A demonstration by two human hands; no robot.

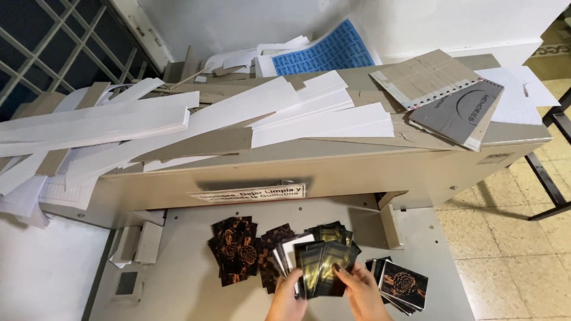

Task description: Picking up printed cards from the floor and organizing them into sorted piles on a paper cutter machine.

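Note:
Both my hands are at the bottom middle of the head view. My left hand (286,303) and my right hand (363,294) together hold a fanned stack of small dark glossy cards (321,264) with gold patterns, some showing white backs. Left of them a loose pile of dark cards with a pinecone-like picture (235,249) lies on the grey table of a paper cutter (178,267). A small stack of the same pinecone cards (404,285) lies to the right of my right hand.
The cutter's beige housing (333,169) rises behind the cards, with a label strip on its front. Its top is heaped with long white paper offcuts (196,119), cardboard sheets (425,77), a grey booklet (461,113) and a blue printed sheet (327,53). Tiled floor lies to the right.

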